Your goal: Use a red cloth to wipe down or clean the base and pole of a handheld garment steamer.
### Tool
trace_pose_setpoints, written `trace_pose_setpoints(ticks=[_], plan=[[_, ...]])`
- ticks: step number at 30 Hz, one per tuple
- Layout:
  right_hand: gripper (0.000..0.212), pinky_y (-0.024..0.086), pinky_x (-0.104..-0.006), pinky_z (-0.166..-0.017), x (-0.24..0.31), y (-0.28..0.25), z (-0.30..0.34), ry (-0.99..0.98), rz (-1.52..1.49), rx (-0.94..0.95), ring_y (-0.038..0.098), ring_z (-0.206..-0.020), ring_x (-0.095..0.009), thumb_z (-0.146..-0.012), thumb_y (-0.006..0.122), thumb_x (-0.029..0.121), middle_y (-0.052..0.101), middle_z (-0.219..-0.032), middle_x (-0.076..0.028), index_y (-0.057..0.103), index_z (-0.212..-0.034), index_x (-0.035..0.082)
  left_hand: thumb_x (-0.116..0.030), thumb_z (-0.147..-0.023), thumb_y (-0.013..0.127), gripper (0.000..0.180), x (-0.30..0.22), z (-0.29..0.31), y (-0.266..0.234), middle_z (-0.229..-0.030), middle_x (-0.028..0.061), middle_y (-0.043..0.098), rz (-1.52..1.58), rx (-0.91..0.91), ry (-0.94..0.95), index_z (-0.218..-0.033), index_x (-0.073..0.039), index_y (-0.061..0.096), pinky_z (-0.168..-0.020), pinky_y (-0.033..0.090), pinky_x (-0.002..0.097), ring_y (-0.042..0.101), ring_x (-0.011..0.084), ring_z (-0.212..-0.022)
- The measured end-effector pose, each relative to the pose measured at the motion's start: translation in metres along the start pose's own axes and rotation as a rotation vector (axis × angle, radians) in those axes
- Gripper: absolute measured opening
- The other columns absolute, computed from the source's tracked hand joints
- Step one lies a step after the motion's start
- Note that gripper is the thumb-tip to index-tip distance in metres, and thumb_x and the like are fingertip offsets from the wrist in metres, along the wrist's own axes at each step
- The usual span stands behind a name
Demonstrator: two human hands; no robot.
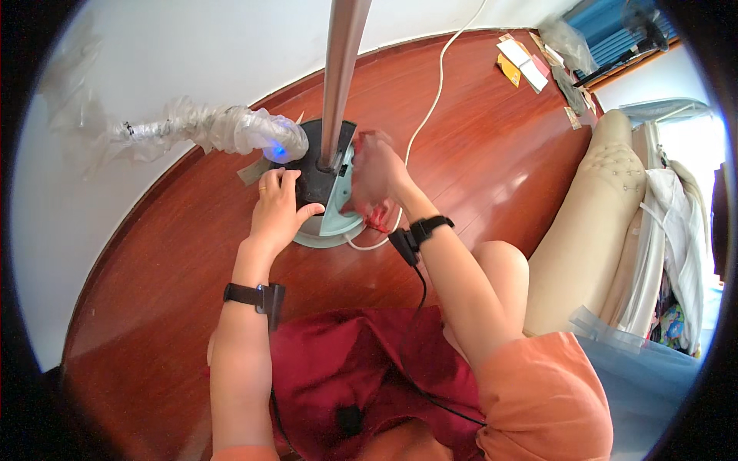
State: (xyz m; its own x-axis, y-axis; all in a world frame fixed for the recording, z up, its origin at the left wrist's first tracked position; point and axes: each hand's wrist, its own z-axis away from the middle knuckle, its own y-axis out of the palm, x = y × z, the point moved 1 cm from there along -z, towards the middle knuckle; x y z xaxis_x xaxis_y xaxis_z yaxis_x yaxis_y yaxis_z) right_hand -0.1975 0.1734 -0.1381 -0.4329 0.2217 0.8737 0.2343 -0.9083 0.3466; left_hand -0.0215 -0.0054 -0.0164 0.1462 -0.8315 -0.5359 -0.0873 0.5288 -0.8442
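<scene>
Steadying the black-topped, pale green base (315, 188) at upper centre, resting an open left hand (275, 201) on its left edge; apparently wiping the right side with a red cloth (375, 216), blurring the right hand (379, 167) too much to tell its grip; probably calling next for working round the metal pole (343, 84)

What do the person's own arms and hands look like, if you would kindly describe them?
The left hand has what seems a thin gold-toned ring; the right hand is blurred. Each wrist wears a black strap, left strap and right strap, with a dark boxy module. A black cable leaves the right one. The sleeves are orange.
</scene>
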Motion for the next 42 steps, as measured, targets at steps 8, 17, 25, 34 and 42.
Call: trace_pose_setpoints(ticks=[8,17,25,34,42], plan=[[0.037,0.035,-0.0425,-0.089,-0.061,0.056,0.034,-0.269,0.987,-0.06,0.041,-0.1,-0.043,-0.076,0.044,0.003,0.037,-0.11,-0.028,0.041,-0.112,-0.005,-0.036,-0.072,0.065,0.067,0.013,0.008,0.005,-0.115,0.0204,0.034,-0.041,-0.048,0.031,-0.119,-0.001,0.033,-0.09,0.036,0.0456,0.033,0.0386,-0.111],[0.018,0.044,-0.0393,-0.079,-0.064,0.036,0.087,-0.386,1.361,0.317,0.048,-0.092,-0.038,-0.072,0.048,0.001,0.041,-0.105,-0.022,0.052,-0.088,-0.007,-0.035,-0.073,0.065,0.065,0.009,-0.004,0.008,-0.114,0.0197,0.034,-0.039,-0.006,0.078,-0.118,-0.002,0.032,-0.091,0.034,0.0461,0.031,0.0384,-0.11],[0.013,0.048,-0.0369,-0.072,-0.047,0.052,0.12,-0.432,1.708,0.692,0.056,-0.08,-0.027,-0.071,0.053,0.007,0.04,-0.102,-0.013,0.056,-0.082,0.001,-0.039,-0.071,0.064,0.068,0.007,-0.001,0.005,-0.11,0.0202,0.038,-0.092,-0.027,0.07,-0.118,0.0,0.034,-0.089,0.037,0.0453,0.036,0.0389,-0.106],[0.021,0.05,-0.0355,-0.065,-0.028,0.052,0.11,-0.452,1.826,0.922,0.059,-0.081,-0.025,-0.074,0.055,0.013,0.042,-0.113,-0.009,0.061,-0.093,0.008,-0.039,-0.073,0.063,0.067,0.008,0.001,0.008,-0.116,0.0219,0.038,-0.12,-0.048,0.075,-0.12,0.001,0.033,-0.09,0.037,0.0443,0.034,0.0387,-0.111],[0.019,0.049,-0.0359,-0.059,-0.006,0.039,0.091,-0.501,2.172,0.974,0.061,-0.078,-0.026,-0.076,0.053,0.012,0.049,-0.106,-0.009,0.064,-0.091,0.009,-0.038,-0.077,0.06,0.065,0.002,0.001,0.003,-0.12,0.0201,0.033,-0.074,0.04,-0.006,-0.122,0.0,0.031,-0.095,0.033,0.0439,0.03,0.0375,-0.115]])
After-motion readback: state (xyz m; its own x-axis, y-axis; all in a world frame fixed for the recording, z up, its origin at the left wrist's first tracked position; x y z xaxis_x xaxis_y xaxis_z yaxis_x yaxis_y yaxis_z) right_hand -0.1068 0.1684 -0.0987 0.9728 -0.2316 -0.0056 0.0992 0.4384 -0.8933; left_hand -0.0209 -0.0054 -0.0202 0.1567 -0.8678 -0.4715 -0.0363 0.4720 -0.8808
